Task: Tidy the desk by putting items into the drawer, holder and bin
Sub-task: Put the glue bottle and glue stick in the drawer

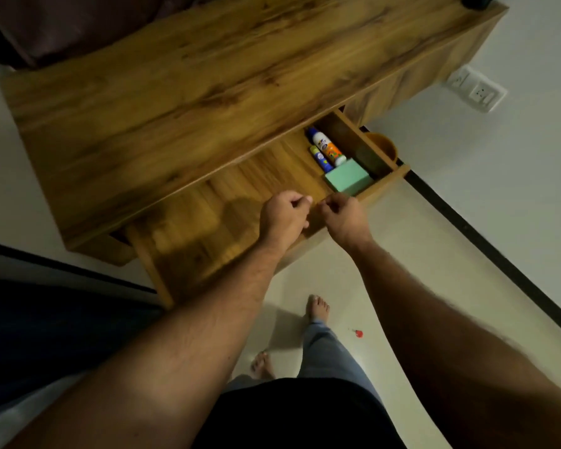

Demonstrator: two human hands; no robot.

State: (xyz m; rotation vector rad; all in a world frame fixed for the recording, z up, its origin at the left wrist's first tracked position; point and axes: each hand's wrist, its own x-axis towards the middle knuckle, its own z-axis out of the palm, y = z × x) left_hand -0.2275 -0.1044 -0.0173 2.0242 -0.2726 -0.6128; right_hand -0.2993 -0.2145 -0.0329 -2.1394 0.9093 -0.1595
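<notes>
The wooden desk [182, 92] has its drawer [208, 228] pulled out towards me. At the drawer's right end lie a white and orange bottle [327, 146], a small blue and yellow stick [319, 158] and a green box [348, 180]. My left hand [284, 217] is a closed fist just above the drawer floor, near the front panel; nothing shows in it. My right hand [345, 218] is right beside it, its fingers curled over the top edge of the drawer's front panel.
An orange bin [384, 147] stands on the floor behind the drawer's right end. A small red object [358, 334] lies on the pale floor near my bare feet [318, 309]. A wall socket [476, 92] is at the right. Dark furniture [46, 325] fills the left.
</notes>
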